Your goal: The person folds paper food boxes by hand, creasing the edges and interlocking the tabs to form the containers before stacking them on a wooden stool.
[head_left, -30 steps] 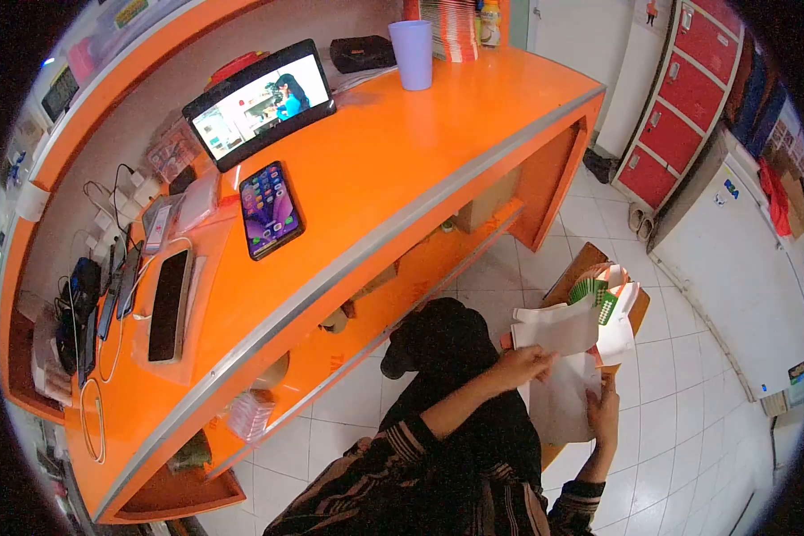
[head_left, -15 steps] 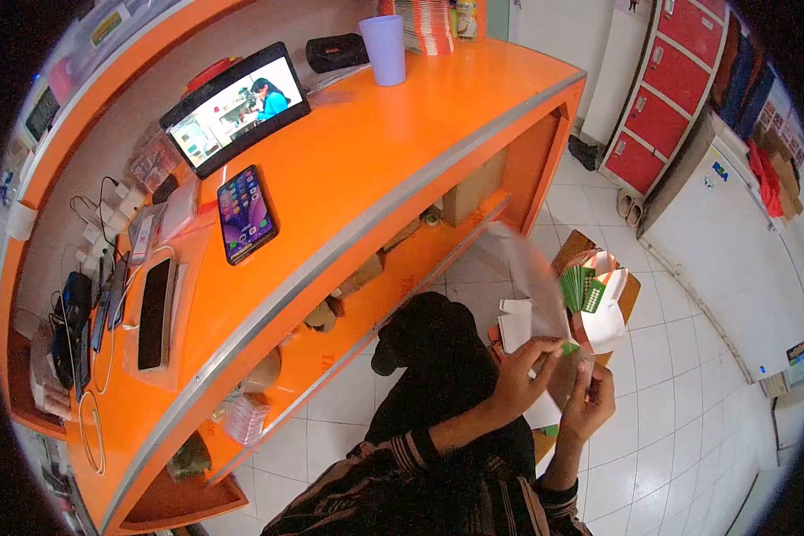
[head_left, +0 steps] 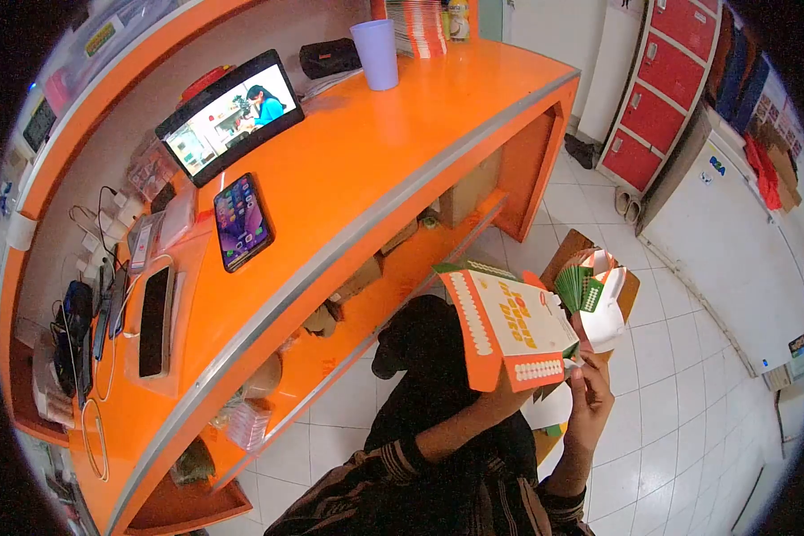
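Observation:
An orange, cream and green printed cardboard food box [head_left: 518,323], partly folded with its flaps out, is held up in front of my lap. My left hand [head_left: 512,402] is behind and under it; the box hides the fingers, but the box rests on this hand. My right hand [head_left: 590,402] pinches a small flap at the box's near right corner. Just beyond the hands, a bundle of green-and-white folded card boxes [head_left: 601,299] lies on a brown wooden surface [head_left: 567,255].
To the left curves an orange counter [head_left: 357,170] with a metal edge. On it are a tablet [head_left: 232,116] showing video, a lit phone [head_left: 241,221], a dark phone [head_left: 155,320] and a purple cup [head_left: 377,55]. Red lockers [head_left: 652,98] and a white fridge [head_left: 715,241] stand right.
The box has turned from nearly edge-on to show its printed face, opened wider and shifted left, now covering my left hand. My right hand stays near the same place.

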A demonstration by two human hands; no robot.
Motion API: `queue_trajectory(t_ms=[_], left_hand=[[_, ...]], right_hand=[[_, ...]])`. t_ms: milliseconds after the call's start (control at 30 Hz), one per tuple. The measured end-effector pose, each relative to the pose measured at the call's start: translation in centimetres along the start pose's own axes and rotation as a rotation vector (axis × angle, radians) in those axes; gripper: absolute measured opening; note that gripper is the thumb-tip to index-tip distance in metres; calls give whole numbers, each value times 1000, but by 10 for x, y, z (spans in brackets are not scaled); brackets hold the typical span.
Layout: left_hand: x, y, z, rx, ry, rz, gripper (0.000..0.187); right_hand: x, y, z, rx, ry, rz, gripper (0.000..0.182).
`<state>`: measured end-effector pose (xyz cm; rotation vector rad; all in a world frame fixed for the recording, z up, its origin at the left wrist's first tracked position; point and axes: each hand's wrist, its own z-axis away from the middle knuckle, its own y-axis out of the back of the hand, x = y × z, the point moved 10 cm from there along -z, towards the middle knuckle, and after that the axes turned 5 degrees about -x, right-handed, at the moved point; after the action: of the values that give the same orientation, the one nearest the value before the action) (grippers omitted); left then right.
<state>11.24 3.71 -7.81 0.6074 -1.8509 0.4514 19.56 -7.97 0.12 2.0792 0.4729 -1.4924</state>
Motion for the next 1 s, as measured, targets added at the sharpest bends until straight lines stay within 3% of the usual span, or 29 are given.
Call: queue_trajectory(t_ms=[200, 300, 500, 667, 1000], left_hand=[[4, 6, 3, -13, 20, 21, 37], [7, 8, 3, -15, 27, 21, 37], [10, 9, 4, -21, 32, 19, 36], [12, 7, 4, -25, 25, 23, 36], [14, 7, 5, -26, 22, 20, 35]], right_hand=[[-14, -2, 2, 21, 66, 77, 16], [-11, 4, 3, 82, -5, -7, 17], [-13, 0, 4, 9, -55, -61, 19], [-17, -2, 2, -25, 121, 158, 16], [-31, -6, 1, -60, 137, 332, 14]])
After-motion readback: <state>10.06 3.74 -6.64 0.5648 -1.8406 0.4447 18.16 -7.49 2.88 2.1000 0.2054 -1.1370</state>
